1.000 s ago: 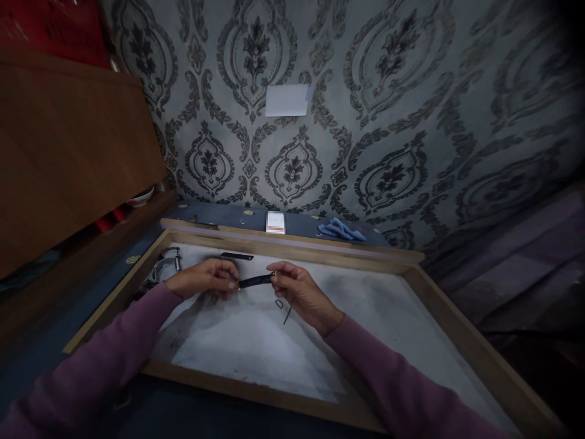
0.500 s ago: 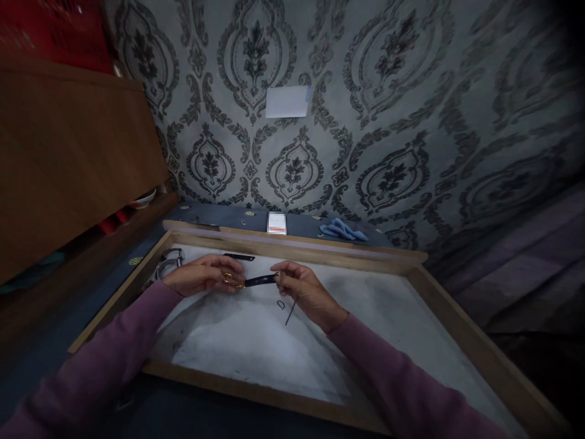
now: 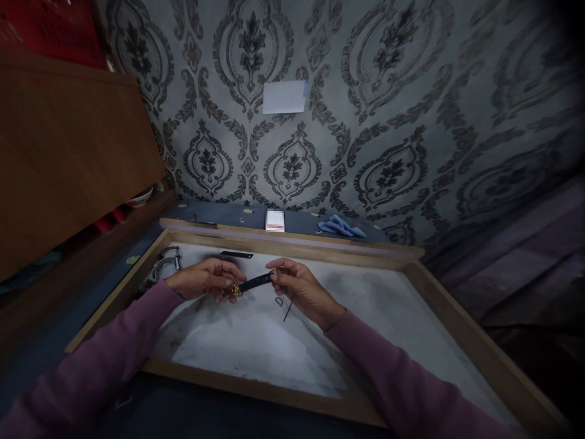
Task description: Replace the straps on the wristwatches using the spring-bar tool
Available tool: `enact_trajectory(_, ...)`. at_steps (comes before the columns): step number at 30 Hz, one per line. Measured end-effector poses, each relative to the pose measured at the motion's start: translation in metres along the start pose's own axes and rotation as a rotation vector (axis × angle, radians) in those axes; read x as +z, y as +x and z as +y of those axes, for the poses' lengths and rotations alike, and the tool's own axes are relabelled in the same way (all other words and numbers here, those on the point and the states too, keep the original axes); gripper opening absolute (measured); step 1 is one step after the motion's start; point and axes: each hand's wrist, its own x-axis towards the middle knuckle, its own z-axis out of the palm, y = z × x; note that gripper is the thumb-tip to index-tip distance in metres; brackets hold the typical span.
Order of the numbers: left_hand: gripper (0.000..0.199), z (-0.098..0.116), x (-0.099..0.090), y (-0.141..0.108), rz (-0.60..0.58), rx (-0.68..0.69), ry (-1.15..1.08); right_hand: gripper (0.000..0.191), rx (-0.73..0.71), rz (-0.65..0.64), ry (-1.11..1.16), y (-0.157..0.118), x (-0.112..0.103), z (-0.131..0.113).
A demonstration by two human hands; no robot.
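Observation:
A short black watch strap [image 3: 256, 281] with gold-coloured metal [image 3: 234, 289] at its left end is stretched between my two hands, above a shallow wooden tray [image 3: 219, 379]. My left hand [image 3: 205, 278] closes its fingertips on the gold end and partly hides it. The strap's right end is pinched between the thumb and fingers of my right hand [image 3: 305, 289]. Under my right hand lie a small dark loop [image 3: 278, 302] and a thin dark rod [image 3: 287, 311]. Behind my left hand rests a flat black strip [image 3: 236, 254] with a hole near its right end.
Silvery curved bands [image 3: 165, 263] lie in the tray's left corner. Beyond the back rim are a white card [image 3: 275, 221] and a crumpled blue cloth [image 3: 340, 226]. A wooden cabinet [image 3: 77, 140] stands at left; a patterned wall [image 3: 292, 171] rises behind.
The strap has tilted, its gold end now lower and turned, with more gold showing below my left fingers. Both hands keep hold; the whole view has shifted slightly.

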Motion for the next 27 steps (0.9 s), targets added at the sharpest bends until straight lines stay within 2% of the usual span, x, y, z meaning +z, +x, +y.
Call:
enact_trajectory(15, 0.037, 0.004, 0.009, -0.001, 0.05, 0.014, 0.019, 0.025, -0.014, -0.005, 0.028, 0.001, -0.001, -0.001)
enact_trajectory(27, 0.03, -0.001, 0.01, 0.005, 0.159, 0.022, 0.153, 0.024, -0.008, -0.003, 0.04, 0.0, 0.002, -0.003)
